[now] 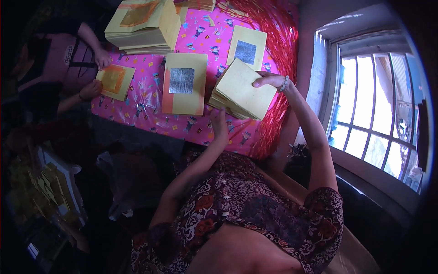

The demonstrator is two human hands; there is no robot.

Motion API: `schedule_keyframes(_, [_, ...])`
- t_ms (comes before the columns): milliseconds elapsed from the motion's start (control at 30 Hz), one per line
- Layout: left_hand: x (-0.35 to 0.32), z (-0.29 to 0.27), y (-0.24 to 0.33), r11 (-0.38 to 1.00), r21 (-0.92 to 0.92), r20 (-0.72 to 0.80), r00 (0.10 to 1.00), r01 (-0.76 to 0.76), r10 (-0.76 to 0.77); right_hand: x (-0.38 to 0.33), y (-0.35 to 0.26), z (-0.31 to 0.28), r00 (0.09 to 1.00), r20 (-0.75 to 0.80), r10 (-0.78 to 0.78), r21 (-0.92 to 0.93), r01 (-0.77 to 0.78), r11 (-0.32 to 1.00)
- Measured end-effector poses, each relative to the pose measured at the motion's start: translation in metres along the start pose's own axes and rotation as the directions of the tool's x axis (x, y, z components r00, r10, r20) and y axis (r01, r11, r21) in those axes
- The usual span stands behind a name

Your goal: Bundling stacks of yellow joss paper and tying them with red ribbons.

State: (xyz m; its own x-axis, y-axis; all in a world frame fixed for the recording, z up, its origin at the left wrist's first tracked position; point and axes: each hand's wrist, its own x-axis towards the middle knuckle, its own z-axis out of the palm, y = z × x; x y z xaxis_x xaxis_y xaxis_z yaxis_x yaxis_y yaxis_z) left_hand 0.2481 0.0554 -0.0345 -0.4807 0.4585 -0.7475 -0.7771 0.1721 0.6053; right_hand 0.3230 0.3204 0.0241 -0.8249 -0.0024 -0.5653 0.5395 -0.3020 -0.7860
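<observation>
My right hand (270,81) grips a thick stack of pale yellow paper sheets (244,89) at its right side, thumb on top and the other fingers mostly hidden. The stack is tilted, its layered edges fanned unevenly. Against its lower left edge is my left hand (219,124), fingers extended upward and apart from any grip that I can see. Left of the stack lies a yellow sheet with a silver foil square (181,81) and an orange strip along one side. Another yellow sheet with a silver square (245,51) lies behind the stack, partly covered by it.
A pink patterned tablecloth (141,102) covers the table. A tall pile of yellow paper (143,34) stands at the far left. Another person's hands (101,59) touch a yellow sheet with an orange-gold square (114,82). Red shiny strips (280,36) run along the right edge, beside a barred window (374,105).
</observation>
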Motion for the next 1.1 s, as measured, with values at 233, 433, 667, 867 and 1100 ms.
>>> schedule_keyframes(233, [0.036,0.009,-0.029,0.967,0.007,-0.132,0.959,-0.253,0.252,0.026,0.025,-0.016,1.0,-0.02,-0.002,-0.078,0.0,0.997])
schedule_keyframes(433, [0.081,-0.024,-0.062,0.977,0.118,-0.036,0.982,-0.18,0.185,0.041,0.012,0.005,0.991,-0.001,0.132,-0.187,-0.13,0.974])
schedule_keyframes(667, [0.017,0.018,-0.015,0.977,-0.028,0.034,0.977,-0.212,0.213,0.039,0.023,-0.001,0.97,-0.059,0.237,-0.426,-0.239,0.873])
schedule_keyframes(867, [0.049,0.014,-0.017,0.925,0.059,0.121,0.923,-0.375,0.366,0.025,0.02,0.017,0.981,-0.138,0.133,-0.35,-0.174,0.921])
schedule_keyframes(1100, [0.067,0.013,0.02,0.924,0.141,0.312,0.902,-0.355,0.299,0.01,0.075,0.044,0.96,-0.244,0.137,0.017,-0.136,0.99])
